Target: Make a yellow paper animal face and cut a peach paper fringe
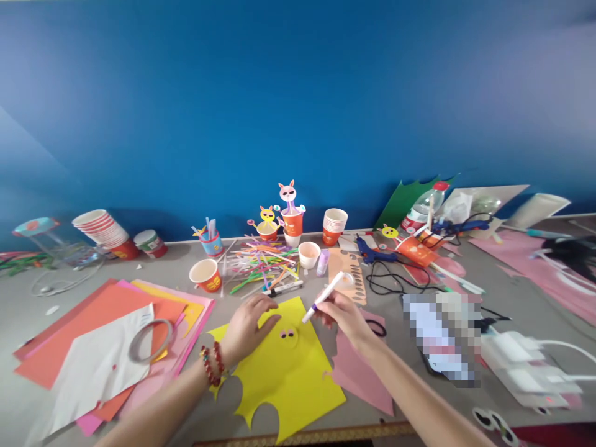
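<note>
A sheet of yellow paper (293, 385) with scalloped cut-outs along its left and lower edges lies in front of me. My left hand (251, 329) rests over its upper left part, thumb apart from the fingers, holding nothing. Just right of the thumb, a round yellow piece with two dark eyes (288, 335) sits on the sheet. My right hand (343, 315) grips a white marker (328, 293) with a purple band, tilted above the sheet's right edge. Pink cut paper (361, 372) lies below that hand. A black marker (286, 288) is beyond the sheet.
Colourful sticks (265, 264) are heaped behind the yellow sheet, near paper cups (334, 225) and decorated animal figures (287, 194). Coloured papers (102, 304) and a tape roll (135, 351) lie left. On the right are a blue glue gun (372, 251), cables, a blurred-out phone and a power strip (526, 372).
</note>
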{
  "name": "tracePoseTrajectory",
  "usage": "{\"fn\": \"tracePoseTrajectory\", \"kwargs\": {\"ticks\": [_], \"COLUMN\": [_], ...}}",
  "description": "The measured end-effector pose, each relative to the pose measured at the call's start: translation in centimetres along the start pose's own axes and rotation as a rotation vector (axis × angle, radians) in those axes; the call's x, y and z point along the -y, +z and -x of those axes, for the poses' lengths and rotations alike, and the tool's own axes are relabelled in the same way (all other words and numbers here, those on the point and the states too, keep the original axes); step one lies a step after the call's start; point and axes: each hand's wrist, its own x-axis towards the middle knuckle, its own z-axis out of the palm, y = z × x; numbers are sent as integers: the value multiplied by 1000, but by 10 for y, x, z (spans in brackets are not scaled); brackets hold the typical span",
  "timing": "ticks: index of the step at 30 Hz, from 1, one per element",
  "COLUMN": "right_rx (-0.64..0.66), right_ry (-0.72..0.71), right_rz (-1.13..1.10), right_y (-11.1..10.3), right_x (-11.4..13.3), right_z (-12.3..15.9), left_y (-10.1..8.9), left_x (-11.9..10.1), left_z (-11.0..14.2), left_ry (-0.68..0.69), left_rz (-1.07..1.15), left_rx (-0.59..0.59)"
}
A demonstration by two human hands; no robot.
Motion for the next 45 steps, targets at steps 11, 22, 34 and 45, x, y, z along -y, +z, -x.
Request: {"fn": "tracePoseTrajectory", "kwargs": {"ticks": [11, 22, 34, 45], "right_rx": [99, 35, -355, 104], "right_ry": [-87, -23, -221, -189], "right_rz": [-72, -239, -275, 204], "right_y": [39, 55, 21, 46], "right_x": [12, 14, 35, -21], "right_z": [19, 27, 23, 14], "left_y": [-4, -4, -19, 3], "left_x": [-39, -44, -52, -27], "left_z": [-9, 7, 49, 62], "left_ry": [31, -64, -460, 197], "left_rz": [221, 546, 1359, 59], "left_rx": [98, 305, 474, 194]}}
